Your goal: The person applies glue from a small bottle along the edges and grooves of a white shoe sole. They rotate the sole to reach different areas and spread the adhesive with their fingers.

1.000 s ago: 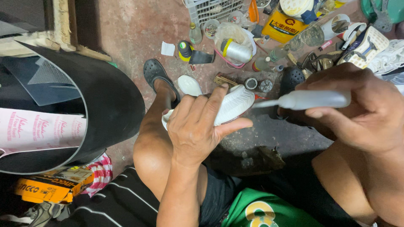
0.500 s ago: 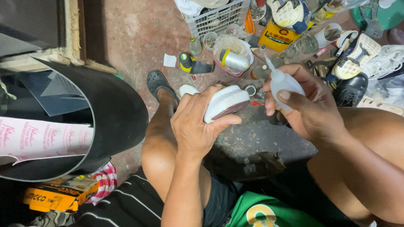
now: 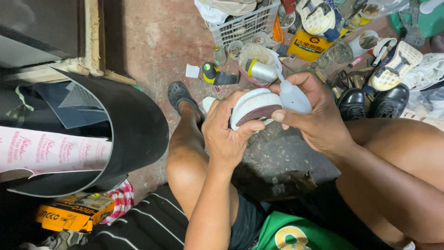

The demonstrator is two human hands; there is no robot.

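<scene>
My left hand [image 3: 226, 132] grips a white shoe [image 3: 254, 107] with a dark reddish inner patch, held up over my knee. My right hand [image 3: 314, 120] holds a small white squeeze bottle [image 3: 292, 95], its thin nozzle pointing up and away, right against the shoe's side. Both hands meet above the concrete floor, with my bare left leg and a black sandal [image 3: 179, 95] below them.
A large curled black rubber sheet [image 3: 134, 125] stands at the left. A white wire basket [image 3: 243, 25], cups, a yellow pouch [image 3: 307, 46], black shoes [image 3: 370, 99] and white shoe soles crowd the far floor. An orange box [image 3: 69, 215] lies near left.
My right hand has turned the bottle from lying sideways with the nozzle on the shoe to upright beside it. Both hands and the shoe came closer together.
</scene>
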